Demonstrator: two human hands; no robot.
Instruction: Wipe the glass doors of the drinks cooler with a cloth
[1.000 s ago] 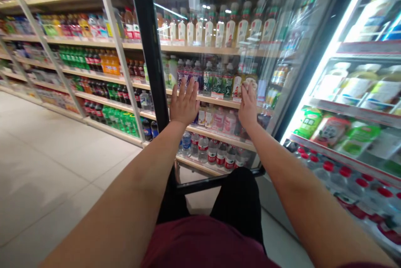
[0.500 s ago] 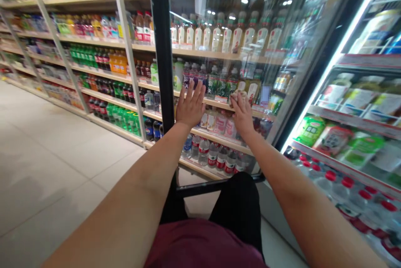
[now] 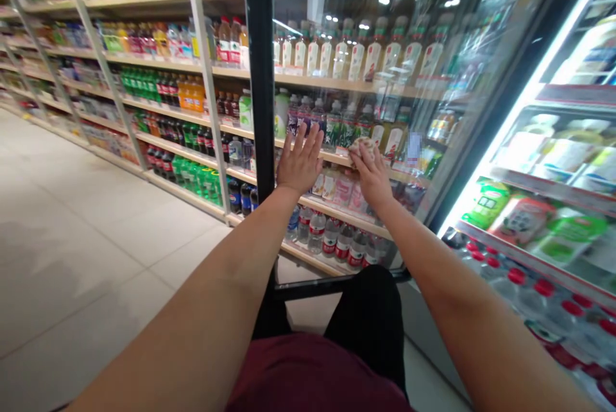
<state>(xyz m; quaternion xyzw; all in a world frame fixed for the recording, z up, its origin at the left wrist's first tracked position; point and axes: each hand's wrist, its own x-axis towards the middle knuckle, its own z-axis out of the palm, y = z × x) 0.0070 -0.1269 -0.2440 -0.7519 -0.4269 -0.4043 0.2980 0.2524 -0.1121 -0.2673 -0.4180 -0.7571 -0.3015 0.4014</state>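
Note:
A glass door with a black frame stands swung out in front of me. Flat against its pane, close to the left frame bar, lies my left hand, fingers spread and nothing in it. My right hand presses a crumpled, light patterned cloth to the glass, right of the left hand. The fingers cover part of the cloth. Through the pane I see rows of bottles on shelves behind it.
To the right is the lit fridge, with red-capped bottles low down and green packs above. Shelving with drinks runs along the left beside the tiled floor. My knee is near the door's bottom bar.
My right hand and the cloth have shifted slightly left over the glass, toward the left hand. The left hand stays flat in place. The view has turned a little to the left.

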